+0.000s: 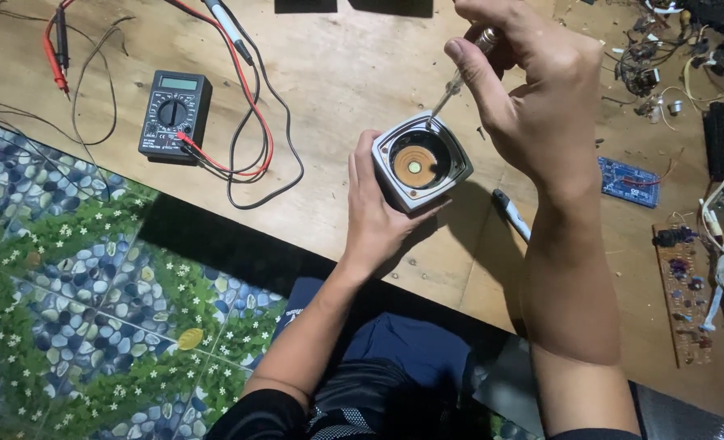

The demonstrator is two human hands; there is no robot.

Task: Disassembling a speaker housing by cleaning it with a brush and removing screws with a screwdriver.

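At the middle of the wooden bench, a small square grey housing sits tilted in the left hand, its open face turned up to show a round copper-coloured disc inside. The left fingers curl closed around the housing's near side and underside, the thumb lying along its left edge. Just above it, the right hand pinches a slim screwdriver between thumb and bent fingers; the shaft slants down and its tip meets the housing's upper rim, at the far corner from the left fingers.

Just right of the left fingers, under the right forearm, a small white-tipped tool lies on the bench. Further right sits a blue circuit board, and beyond it a long brown board studded with parts, plus a tangle of loose components at the far corner. Well to the left of both hands rests a black multimeter, with red and black leads looping across the wood. Nearer the person, a pebble-and-leaf patterned floor shows below the bench edge.
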